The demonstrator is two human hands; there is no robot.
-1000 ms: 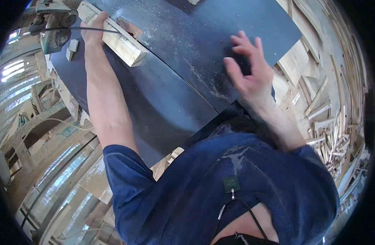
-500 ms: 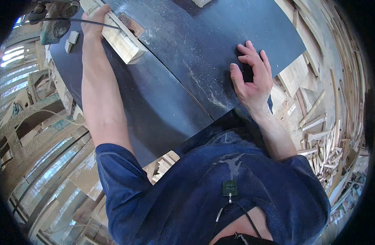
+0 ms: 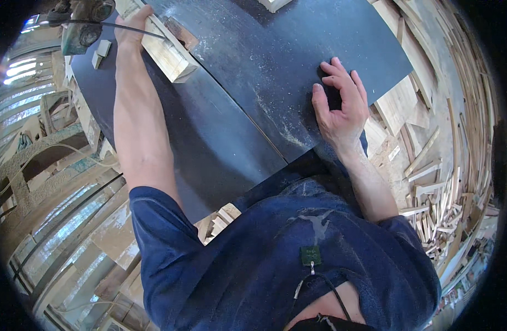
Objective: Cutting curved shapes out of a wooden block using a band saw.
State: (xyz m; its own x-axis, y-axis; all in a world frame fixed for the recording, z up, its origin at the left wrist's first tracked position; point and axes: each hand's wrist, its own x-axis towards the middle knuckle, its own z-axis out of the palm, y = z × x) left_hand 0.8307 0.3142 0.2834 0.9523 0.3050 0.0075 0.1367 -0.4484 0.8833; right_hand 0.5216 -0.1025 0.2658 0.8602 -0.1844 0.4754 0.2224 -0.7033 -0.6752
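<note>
Hands work at opposite ends of a dark board (image 3: 226,110) that fills the upper middle of the view and is dusted with pale sawdust. At about eleven o'clock the left hand (image 3: 133,25) reaches far out and lies on the end of a pale wood block (image 3: 166,52), fingers closed over its top edge; how tightly they clamp cannot be told, since the forearm hides the palm. The block lies flat on the board, its long side running toward four o'clock. A thin black cable (image 3: 107,25) crosses just over the left hand and runs to a grey-green power tool (image 3: 79,25) at the board's ten o'clock corner, with a small pale wood chip (image 3: 102,49) just beside it. At two o'clock the right hand (image 3: 342,105) rests flat on the board near its edge, fingers slightly spread and bent, gripping nothing. Beyond that edge, from two to four o'clock, wood offcuts (image 3: 430,182) lie heaped.
</note>
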